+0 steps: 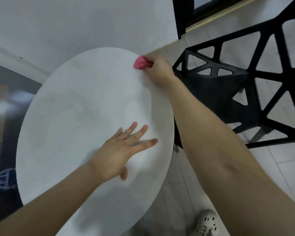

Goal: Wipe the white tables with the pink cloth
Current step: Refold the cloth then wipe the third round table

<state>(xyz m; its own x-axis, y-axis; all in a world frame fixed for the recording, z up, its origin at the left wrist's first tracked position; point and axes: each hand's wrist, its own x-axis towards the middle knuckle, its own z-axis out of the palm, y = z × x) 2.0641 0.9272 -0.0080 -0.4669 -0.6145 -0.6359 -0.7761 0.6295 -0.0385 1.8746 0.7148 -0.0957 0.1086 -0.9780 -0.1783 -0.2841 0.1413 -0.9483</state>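
Observation:
A round white table (75,103) fills the middle of the view. At its far right rim, my right hand (157,69) grips a bunched pink cloth (140,63), and the cloth sits on the table's edge. My left hand (121,150) lies flat on the tabletop near the right side, fingers straight and spread, holding nothing. Most of the cloth is hidden inside my right fist.
A black chair (228,79) with triangular cut-outs stands close to the table's right side. A white wall (75,23) runs behind the table. The floor (288,176) is pale tile, and my shoe (205,222) shows at the bottom. Dark blurred objects lie to the left.

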